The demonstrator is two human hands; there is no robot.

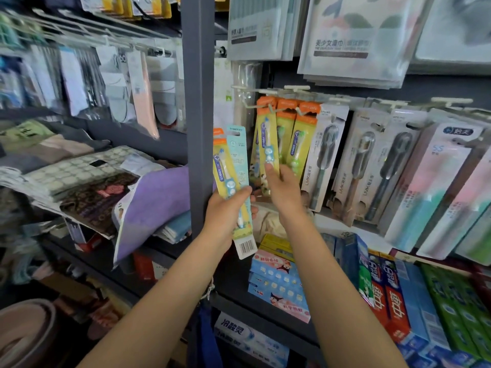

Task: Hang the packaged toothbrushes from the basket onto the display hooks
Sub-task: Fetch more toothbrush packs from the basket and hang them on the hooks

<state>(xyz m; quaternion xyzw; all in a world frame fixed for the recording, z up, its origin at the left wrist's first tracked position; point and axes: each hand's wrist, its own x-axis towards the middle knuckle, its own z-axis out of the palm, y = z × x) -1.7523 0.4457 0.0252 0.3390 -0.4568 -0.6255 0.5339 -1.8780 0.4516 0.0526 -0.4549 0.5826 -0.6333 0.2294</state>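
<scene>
My left hand [227,211] grips a small stack of yellow children's toothbrush packs [233,171], held upright in front of the grey shelf post. My right hand [281,189] pinches the lower end of another yellow pack with a blue toothbrush [268,144]. The orange top of that pack sits at a white display hook [268,106]. Two more orange-topped packs [297,134] hang just right of it. No basket shows in the head view.
A grey upright post [198,102] stands left of the hooks. Adult toothbrush packs [358,160] hang to the right. Toothpaste boxes [385,293] fill the shelf below. Folded cloths [148,205] lie on the left shelf, and large packs [353,38] hang above.
</scene>
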